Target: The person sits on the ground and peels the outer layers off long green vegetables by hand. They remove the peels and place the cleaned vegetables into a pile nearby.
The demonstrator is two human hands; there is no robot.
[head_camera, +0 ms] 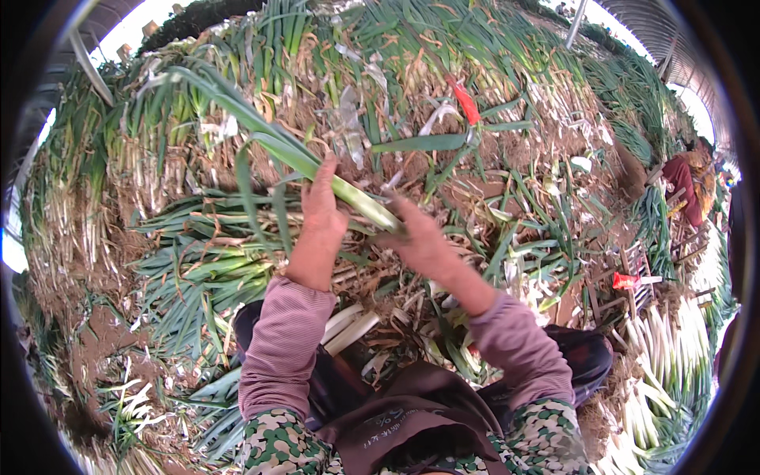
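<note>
My left hand is closed around a thick leek or large green onion, whose long green leaves reach to the upper left. At the stalk's lower end is my right hand, blurred, with its fingers at the root end; whether it grips the stalk is unclear. Below and left of my left hand lies a pile of green leafy stalks. Pale cut-looking stalks rest near my lap, between my forearms.
Rows of upright leeks stand ahead and to the left. A red-handled tool lies ahead; another red object is by a wooden rack at right. Pale stalks are piled lower right. A person is at the far right.
</note>
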